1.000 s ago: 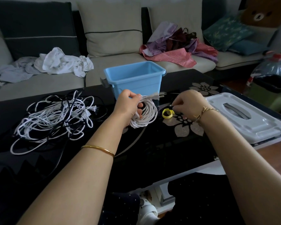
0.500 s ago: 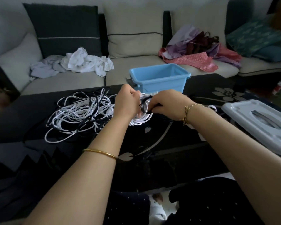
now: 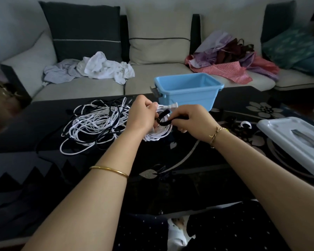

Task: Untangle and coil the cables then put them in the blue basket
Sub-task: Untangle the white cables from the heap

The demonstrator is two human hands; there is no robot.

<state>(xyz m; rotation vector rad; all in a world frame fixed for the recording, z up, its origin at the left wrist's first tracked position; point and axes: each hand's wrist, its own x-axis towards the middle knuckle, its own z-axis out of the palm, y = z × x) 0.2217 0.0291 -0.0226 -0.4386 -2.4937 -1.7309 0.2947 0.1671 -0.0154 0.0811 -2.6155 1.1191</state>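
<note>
My left hand [image 3: 143, 115] grips a coiled white cable [image 3: 157, 135] just above the dark table, its plug sticking out to the right. A black strap [image 3: 164, 117] curls over the coil, and my right hand [image 3: 194, 122] pinches its right end. Left of my hands lies a tangled heap of white and black cables [image 3: 96, 124]. The blue basket [image 3: 187, 90] stands just behind my hands, and nothing shows inside it.
A grey-white lid [image 3: 295, 140] lies on the table [image 3: 170, 160] at the right, with a small white ring [image 3: 245, 124] and dark ties beside it. Behind the table is a sofa [image 3: 101, 87] with white laundry [image 3: 101, 68] and red-purple clothes [image 3: 230, 60].
My right hand left the yellow ring on the table, picked up a black strap and brought it to the coil. The camera view turned left.
</note>
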